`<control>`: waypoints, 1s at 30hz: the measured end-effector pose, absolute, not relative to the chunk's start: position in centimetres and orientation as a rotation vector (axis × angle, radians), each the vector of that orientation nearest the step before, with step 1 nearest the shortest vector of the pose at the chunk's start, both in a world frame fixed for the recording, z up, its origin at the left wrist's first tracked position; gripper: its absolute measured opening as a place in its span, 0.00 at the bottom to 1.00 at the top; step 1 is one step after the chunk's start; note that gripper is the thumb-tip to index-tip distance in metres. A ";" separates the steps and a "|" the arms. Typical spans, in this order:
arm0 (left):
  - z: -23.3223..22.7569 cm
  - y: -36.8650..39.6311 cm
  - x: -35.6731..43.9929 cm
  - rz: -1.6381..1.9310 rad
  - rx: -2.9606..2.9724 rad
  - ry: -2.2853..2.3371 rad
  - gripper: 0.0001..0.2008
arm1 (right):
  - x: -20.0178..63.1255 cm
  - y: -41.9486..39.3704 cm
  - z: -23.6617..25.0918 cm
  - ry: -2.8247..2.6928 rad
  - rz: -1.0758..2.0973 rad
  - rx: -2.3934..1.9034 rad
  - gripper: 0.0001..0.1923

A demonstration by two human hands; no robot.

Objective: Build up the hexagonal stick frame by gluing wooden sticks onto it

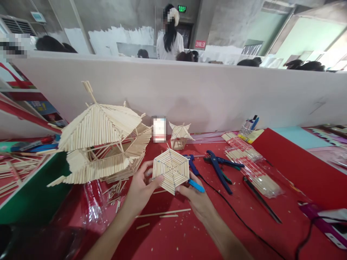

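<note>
A hexagonal panel of thin wooden sticks (170,170), laid in rings with dark lines from centre to corners, is held up above the red table. My left hand (145,182) grips its left edge, thumb on the face and fingers behind. My right hand (192,193) pinches the lower right edge; its fingers are partly hidden. A blue pen-like stick (196,185) juts out from my right hand. Left of the panel stands a large stick-built pavilion model (100,144) with two roof tiers. Behind the panel is a small stick pavilion (181,135).
Right of my hands lie a blue glue gun (192,164) with a black cord, blue-handled cutters (219,169), stick packs (255,171) and a dark slim tool (262,200). Loose sticks (165,213) lie in front. A white partition (130,83) closes the back; people are beyond.
</note>
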State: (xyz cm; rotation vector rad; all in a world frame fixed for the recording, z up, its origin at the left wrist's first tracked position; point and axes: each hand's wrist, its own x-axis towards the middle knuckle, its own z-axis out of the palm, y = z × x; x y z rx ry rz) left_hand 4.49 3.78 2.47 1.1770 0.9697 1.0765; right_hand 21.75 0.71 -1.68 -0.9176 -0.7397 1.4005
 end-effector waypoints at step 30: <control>1.7 4.2 4.2 1.074 0.970 0.939 0.26 | 21.5 0.3 -0.5 -0.682 1.477 -0.930 0.13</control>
